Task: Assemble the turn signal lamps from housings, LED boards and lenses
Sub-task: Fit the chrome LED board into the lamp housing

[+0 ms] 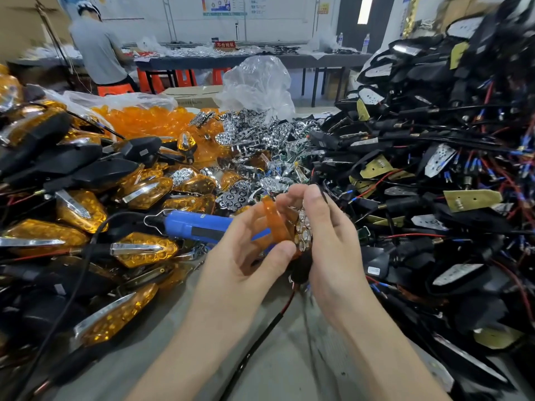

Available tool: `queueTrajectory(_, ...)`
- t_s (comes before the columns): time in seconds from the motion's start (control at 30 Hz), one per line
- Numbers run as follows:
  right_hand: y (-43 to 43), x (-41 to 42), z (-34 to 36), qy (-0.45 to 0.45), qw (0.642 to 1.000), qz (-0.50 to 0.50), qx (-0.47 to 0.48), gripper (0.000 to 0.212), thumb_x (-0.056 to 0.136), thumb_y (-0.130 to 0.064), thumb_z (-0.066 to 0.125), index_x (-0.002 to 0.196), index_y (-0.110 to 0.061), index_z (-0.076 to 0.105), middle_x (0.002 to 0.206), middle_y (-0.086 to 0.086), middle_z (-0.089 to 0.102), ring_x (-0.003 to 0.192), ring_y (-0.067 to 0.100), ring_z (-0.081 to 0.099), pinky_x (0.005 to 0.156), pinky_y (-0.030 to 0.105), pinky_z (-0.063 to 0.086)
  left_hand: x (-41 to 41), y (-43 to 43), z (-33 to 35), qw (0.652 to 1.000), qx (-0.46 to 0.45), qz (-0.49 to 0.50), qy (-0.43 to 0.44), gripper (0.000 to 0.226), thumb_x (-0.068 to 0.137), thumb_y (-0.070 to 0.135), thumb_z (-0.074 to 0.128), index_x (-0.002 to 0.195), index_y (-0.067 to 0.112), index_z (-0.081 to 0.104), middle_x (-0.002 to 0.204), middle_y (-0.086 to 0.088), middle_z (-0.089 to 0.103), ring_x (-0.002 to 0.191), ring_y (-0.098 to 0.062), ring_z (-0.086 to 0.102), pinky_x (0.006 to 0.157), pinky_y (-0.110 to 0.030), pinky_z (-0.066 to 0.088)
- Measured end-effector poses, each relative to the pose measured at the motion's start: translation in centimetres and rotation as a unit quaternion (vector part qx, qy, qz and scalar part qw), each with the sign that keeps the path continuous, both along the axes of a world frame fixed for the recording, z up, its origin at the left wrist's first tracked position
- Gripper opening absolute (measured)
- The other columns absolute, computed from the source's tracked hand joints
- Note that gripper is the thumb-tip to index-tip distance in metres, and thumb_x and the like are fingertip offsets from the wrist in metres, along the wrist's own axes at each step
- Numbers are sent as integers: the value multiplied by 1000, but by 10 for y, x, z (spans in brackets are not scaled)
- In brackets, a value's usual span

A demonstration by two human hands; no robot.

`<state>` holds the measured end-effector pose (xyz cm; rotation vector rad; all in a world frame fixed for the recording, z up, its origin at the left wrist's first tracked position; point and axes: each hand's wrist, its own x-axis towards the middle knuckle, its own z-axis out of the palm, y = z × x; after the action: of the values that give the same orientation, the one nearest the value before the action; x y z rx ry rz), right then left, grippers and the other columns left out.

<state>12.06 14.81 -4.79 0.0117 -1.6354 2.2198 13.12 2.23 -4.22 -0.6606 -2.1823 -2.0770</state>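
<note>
- Finished lamps (139, 250): a deep heap to the left of the hands, amber fronts closed on black bodies. Judged: a large share of the batch is done.
- Loose amber lenses (150, 123): a pile beyond the hands and to the left, unfitted.
- Chrome reflector pieces (260, 134): a heap straight beyond the hands, some with green boards among them, unfitted.
- Black housings (434, 169): a tall tangled stack to the right of the hands, with wires and bare boards showing. Judged: much work is left.
- Unit in hand: at the lens-fitting step, the lens not yet seated.
- Left hand (246, 256): partly curled, thumb and fingers pinching one amber lens (275, 221) by its edges, tilted toward the right hand.
- Right hand (333, 250): fingers curled round a housing (301, 267), mostly hidden in the palm. A chrome reflector insert (304, 233) shows in it, facing the lens.
- Hands together: close, and the lens edge meets the insert. Whether it is engaged cannot be told.
- Lead (275, 316): red and black, hanging from the held housing toward the person, between the forearms.
- Blue screwdriver (197, 224): lying just left of the left hand, untouched.
- Table (289, 371): grey surface below the forearms.
</note>
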Motion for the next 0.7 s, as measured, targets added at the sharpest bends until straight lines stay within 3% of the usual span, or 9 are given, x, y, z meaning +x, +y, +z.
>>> queueTrajectory(0.13,-2,3,4,15,999,-20,45,44,89,-62,59,99,-24,77,101,-6,78,92,5,73,77,18,56,-2,1,1,1000,-9,-11,-10,41,83,22,68,121,34,58,113,29,68,106,11,62,82,-3,44)
queueTrajectory(0.27,-8,4,0,21,999,-3,27,62,81,-67,51,107,-14,72,107,0,78,99,14,74,86,28,59,0,3,2,999,-26,-28,2,34,89,10,66,110,37,61,102,34,69,99,13,63,78,-1,44)
queueTrajectory(0.37,-8,6,1,18,1000,6,16,49,89,-69,56,95,-24,74,100,2,79,90,14,74,81,29,59,0,2,1,999,-19,-34,0,31,86,17,67,112,34,63,104,27,71,100,8,66,79,-3,46)
queueTrajectory(0.43,-7,7,3,10,999,8,52,31,83,-59,66,89,-30,74,97,1,78,86,11,72,80,29,59,0,0,-1,999,-14,-40,-2,31,83,24,68,113,31,65,104,19,73,98,2,68,79,-9,50)
queueTrajectory(0.57,-4,8,2,34,997,29,71,11,87,-23,68,95,-16,69,93,-3,78,83,4,71,73,14,52,-3,-5,-2,998,-15,-60,-8,33,83,30,69,116,28,66,109,8,73,101,-9,70,88,-24,55)
queueTrajectory(0.7,-6,11,1,59,995,35,70,13,89,-14,61,99,-10,68,96,-4,79,90,4,72,74,12,52,-5,-7,-6,995,20,-86,-45,31,88,35,63,117,26,68,114,-3,71,110,-21,67,97,-45,53)
